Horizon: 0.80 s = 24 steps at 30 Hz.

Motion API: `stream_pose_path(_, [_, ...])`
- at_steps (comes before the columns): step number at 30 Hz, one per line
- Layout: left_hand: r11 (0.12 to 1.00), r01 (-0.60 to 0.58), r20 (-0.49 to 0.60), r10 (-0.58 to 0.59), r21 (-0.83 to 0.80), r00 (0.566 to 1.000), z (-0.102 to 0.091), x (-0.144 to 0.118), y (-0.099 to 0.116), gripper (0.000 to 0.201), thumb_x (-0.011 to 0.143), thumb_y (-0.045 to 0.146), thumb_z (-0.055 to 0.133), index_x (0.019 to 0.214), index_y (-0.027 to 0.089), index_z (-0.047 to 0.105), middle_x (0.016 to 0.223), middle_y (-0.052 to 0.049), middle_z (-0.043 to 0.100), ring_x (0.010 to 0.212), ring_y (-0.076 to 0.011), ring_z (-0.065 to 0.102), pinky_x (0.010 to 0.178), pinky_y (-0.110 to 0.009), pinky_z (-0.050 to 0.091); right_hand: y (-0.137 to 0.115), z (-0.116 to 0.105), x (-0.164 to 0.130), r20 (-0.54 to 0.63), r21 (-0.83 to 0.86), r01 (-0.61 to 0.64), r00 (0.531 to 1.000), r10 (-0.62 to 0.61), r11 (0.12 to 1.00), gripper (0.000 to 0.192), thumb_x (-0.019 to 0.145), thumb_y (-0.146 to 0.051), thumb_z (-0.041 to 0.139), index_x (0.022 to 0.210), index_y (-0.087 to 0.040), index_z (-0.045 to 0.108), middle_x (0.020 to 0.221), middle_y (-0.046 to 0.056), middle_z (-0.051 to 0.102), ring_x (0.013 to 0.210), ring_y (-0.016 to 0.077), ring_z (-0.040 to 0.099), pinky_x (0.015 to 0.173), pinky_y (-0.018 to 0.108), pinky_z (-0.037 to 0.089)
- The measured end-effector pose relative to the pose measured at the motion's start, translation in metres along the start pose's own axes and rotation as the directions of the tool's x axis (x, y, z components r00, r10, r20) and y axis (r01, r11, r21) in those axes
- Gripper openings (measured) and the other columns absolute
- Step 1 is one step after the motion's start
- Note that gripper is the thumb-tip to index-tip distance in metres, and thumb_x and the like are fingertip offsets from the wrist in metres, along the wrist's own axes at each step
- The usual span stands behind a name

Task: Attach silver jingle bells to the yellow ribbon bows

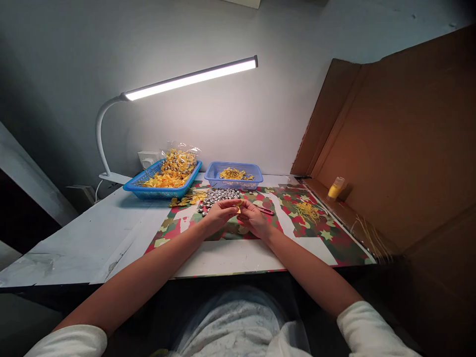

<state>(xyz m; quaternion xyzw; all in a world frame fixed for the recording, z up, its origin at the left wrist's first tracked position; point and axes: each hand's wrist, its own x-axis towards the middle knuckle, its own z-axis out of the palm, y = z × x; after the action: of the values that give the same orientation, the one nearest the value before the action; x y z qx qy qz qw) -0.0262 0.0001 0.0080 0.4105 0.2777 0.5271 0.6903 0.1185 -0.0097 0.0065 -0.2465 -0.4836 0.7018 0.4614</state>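
Observation:
Above the patterned mat (273, 230), my left hand (220, 214) and my right hand (255, 218) meet, fingertips pinched together. Between them is a small yellow petal-like piece (239, 208), mostly covered by the fingers. Which hand bears more of it is hard to see. Just behind the hands lies a pile of shiny silver bell-like balls (223, 195). Yellow pieces with thin stems (189, 199) lie to its left. Beside my right hand rests a slim reddish tool (265, 210), partly hidden by that hand.
A blue basket (159, 194) heaped with yellow pieces stands back left. Another basket (234, 184) with yellow stemmed pieces stands behind the balls. Yellow strands (308, 211) and a yellow-filled bottle (336, 188) are at right, near a cardboard wall (394, 139). A lit lamp (193, 79) hangs overhead.

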Motion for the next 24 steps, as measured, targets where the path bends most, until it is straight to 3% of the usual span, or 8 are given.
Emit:
stream_pose_path(6, [1.000,-0.007,-0.019,0.007,0.004,1.000,-0.004,0.003,-0.004,0.032,0.052,0.011,0.082,0.083,0.015,0.075,0.084,-0.006,0.073,0.068,-0.0110,0.063,0.071,-0.024,0.048,0.000,0.000,0.001,-0.004,0.050,-0.024,1.000,0.024,0.998,0.030,0.066,-0.035,0.072,0.082,-0.021,0.051,0.052,-0.009,0.031,0.048,0.0069,0.028,0.046,0.020,0.023])
stream_pose_path(15, [0.993,-0.090,0.001,0.090,0.071,0.996,0.000,0.001,0.002,0.036,0.049,0.014,0.085,0.084,0.017,0.075,0.087,-0.006,0.074,0.074,-0.0150,0.065,0.072,-0.028,0.049,0.000,-0.007,0.009,-0.062,-0.035,0.013,0.998,-0.015,0.999,0.033,0.062,-0.037,0.073,0.084,-0.020,0.054,0.074,-0.004,0.052,0.064,0.0078,0.048,0.056,0.021,0.036])
stream_pose_path(20, [0.975,-0.145,0.042,0.140,0.167,0.989,-0.003,0.001,0.000,0.039,0.053,0.016,0.085,0.090,0.019,0.075,0.085,-0.005,0.074,0.071,-0.0135,0.064,0.072,-0.026,0.050,0.003,-0.014,0.012,-0.210,-0.138,-0.003,0.977,-0.026,0.990,0.036,0.059,-0.043,0.074,0.074,-0.019,0.052,0.063,-0.005,0.050,0.055,0.0073,0.044,0.048,0.021,0.033])
stream_pose_path(24, [0.955,-0.176,0.074,0.163,0.241,0.984,-0.005,0.003,0.000,0.040,0.055,0.019,0.084,0.094,0.019,0.074,0.086,-0.006,0.074,0.072,-0.0148,0.065,0.074,-0.029,0.051,0.004,-0.014,0.010,-0.199,-0.154,-0.050,0.980,0.018,0.987,0.035,0.061,-0.046,0.071,0.068,-0.019,0.051,0.052,-0.007,0.043,0.043,0.0060,0.035,0.039,0.021,0.022])
